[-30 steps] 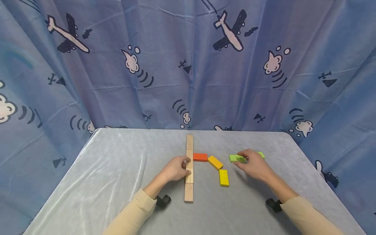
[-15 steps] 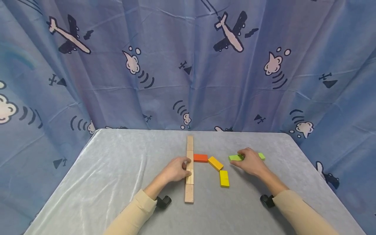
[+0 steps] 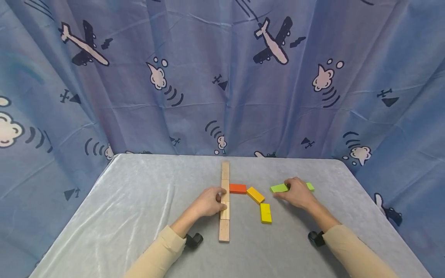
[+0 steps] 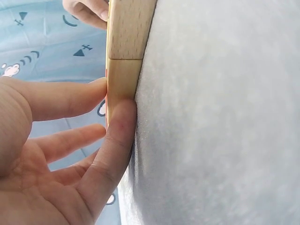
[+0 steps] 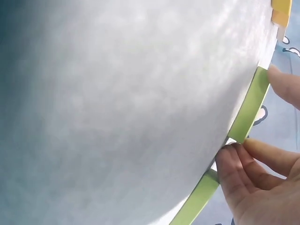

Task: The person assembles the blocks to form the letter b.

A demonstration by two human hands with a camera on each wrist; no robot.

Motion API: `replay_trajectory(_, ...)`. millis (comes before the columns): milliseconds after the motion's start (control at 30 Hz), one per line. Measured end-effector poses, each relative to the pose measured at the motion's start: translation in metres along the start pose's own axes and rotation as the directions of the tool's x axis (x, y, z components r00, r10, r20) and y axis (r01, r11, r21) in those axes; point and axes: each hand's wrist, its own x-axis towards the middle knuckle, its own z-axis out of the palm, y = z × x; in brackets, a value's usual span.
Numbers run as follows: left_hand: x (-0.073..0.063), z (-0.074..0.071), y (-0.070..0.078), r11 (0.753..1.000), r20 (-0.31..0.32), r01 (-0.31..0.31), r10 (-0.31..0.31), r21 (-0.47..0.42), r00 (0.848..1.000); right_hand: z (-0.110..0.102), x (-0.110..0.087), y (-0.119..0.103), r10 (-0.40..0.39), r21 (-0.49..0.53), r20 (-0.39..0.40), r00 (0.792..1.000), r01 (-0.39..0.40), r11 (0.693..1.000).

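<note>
Several plain wooden blocks (image 3: pixel 224 231) lie end to end in a line on the table. My left hand (image 3: pixel 207 201) touches this line at its middle; in the left wrist view, the thumb (image 4: pixel 70 99) meets the top edge and a finger (image 4: pixel 123 123) lies along the side. To the right, my right hand (image 3: pixel 298 192) holds a light green block (image 3: pixel 278 188) lying on the cloth. The right wrist view has the thumb at one end of that green block (image 5: pixel 251 104) and fingertips (image 5: pixel 228 157) at the other. A second green block (image 3: pixel 310 187) lies just beyond this hand.
A red-orange block (image 3: pixel 238 189) butts against the wooden line. From it an orange block (image 3: pixel 255 195) and a yellow block (image 3: pixel 265 213) curve toward the near side. A pale cloth covers the table (image 3: pixel 146 193), and a patterned blue curtain (image 3: pixel 194 77) hangs behind.
My right hand has shifted slightly left, and the green block it holds has turned a little, its left end now nearer. My left hand stays on the wooden line.
</note>
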Motion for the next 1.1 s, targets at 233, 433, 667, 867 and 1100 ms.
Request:
replay_trajectory(233,-0.001,0.001,0.001,1.0,-0.001,0.002,-0.002,-0.001,1.0,0.003,0.001,-0.002,-0.016,0.009,0.019,1.0,0.016,1.0)
replay_trajectory(433,-0.001,0.001,0.001,1.0,-0.006,0.0,0.0,-0.002,1.0,0.005,0.002,-0.006,-0.053,0.033,0.013,0.998,0.053,0.998)
replay_trajectory(667,0.0,0.001,0.0,1.0,-0.009,0.002,-0.002,0.003,1.0,0.002,-0.001,-0.011,-0.093,0.06,0.033,0.995,0.091,0.994)
replay_trajectory(867,-0.001,0.003,0.0,1.0,0.0,0.005,-0.005,-0.008,1.0,-0.005,-0.015,-0.014,-0.15,0.082,0.028,0.988,0.147,0.986)
replay_trajectory(1100,-0.001,0.001,0.0,1.0,0.009,0.01,-0.01,-0.016,1.0,-0.012,-0.036,-0.021,-0.181,0.098,0.011,0.983,0.179,0.979)
